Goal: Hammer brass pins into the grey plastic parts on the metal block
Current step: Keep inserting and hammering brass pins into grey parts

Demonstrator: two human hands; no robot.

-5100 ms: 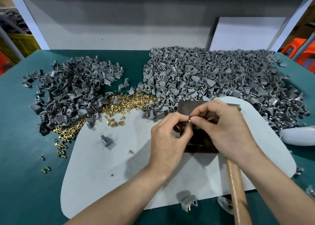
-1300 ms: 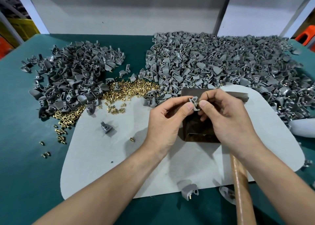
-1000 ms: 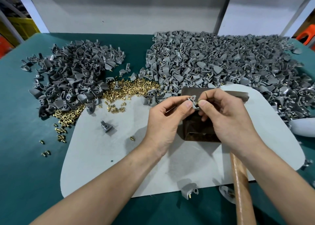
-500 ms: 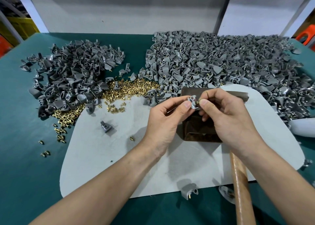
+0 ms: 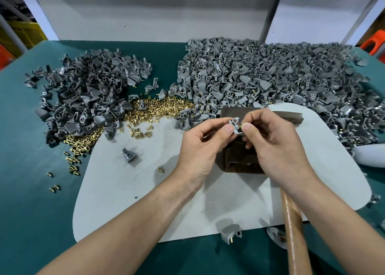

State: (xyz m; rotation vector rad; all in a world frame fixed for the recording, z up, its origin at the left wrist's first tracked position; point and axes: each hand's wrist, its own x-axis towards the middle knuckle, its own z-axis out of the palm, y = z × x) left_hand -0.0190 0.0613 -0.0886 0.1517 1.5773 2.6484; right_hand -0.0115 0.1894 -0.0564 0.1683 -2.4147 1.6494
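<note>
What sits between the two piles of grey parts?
In the head view, a heap of brass pins fills the near gap between the left pile and right pile; farther back, mostly green table.

White mat (image 5: 125, 201) on green table (image 5: 31, 201); white board (image 5: 312, 18) behind.

metal block (image 5: 237, 162): dark brown, it stands on the white mat (image 5: 125, 191), near the far edge of it.
grey plastic part (image 5: 235, 126): small, light grey, one round hole on top; the left hand (image 5: 200, 147) pinches it in the air above the metal block.
brass pin (image 5: 239, 126): short, at the right side of this part, under the fingertips of the right hand (image 5: 277, 145).
loose pins (image 5: 162, 108): a golden heap at the far left corner of the mat.
</note>
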